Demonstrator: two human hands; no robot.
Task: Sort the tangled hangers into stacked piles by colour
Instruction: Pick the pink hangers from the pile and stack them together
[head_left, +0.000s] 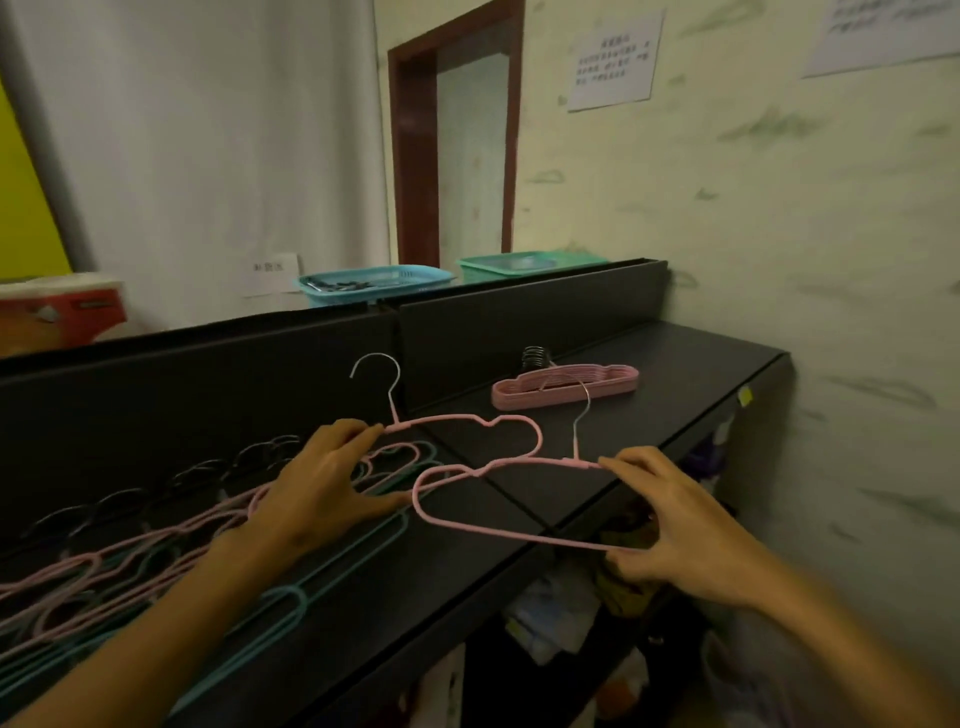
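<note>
On the black shelf (675, 364), each hand, left hand (322, 483) and right hand (691, 525), grips a light, stiff pink hanger (519, 535), probably easiest held near its snag-prone hook.

Both arms fwd, left hand (324, 480) & right hand (680, 525) fingers pinching.

Two pink hangers (470, 470) lifted between both hands; pink stack (566, 385) beyond the right hand (670, 525), pink-teal tangle (156, 571) under the left hand (317, 478).
</note>
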